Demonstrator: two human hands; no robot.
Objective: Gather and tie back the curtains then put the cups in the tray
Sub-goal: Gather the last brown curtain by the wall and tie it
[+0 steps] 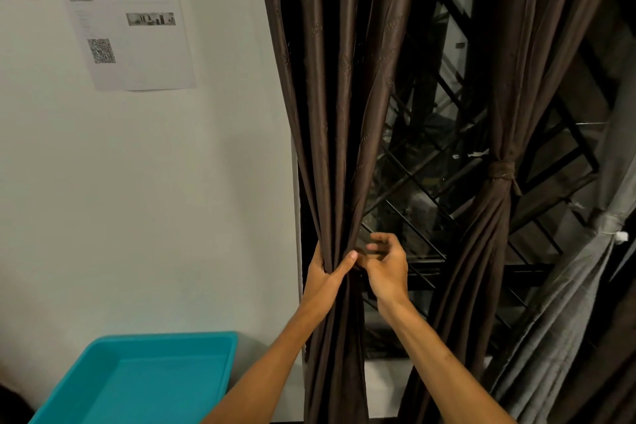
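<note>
Your left hand (pixel 323 274) grips the left curtain (pixel 330 148), bunched at the window's left edge. Your right hand (pixel 387 267) sits against the bunch, fingers curled; can't tell if it pinches anything. The fabric is probably soft, light and slippery, so wrap the whole bundle at the waist. The right curtain (pixel 495 224) is already tied. The tray (pixel 172 339) is lower left, with no cups visible.

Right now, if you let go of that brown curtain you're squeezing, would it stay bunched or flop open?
Probably flop open: the brown curtain hangs in soft folds and narrows only where the left hand grips it. It looks shiny, so it may slip. The other curtain holds its bunch only with a band tied round it.
</note>
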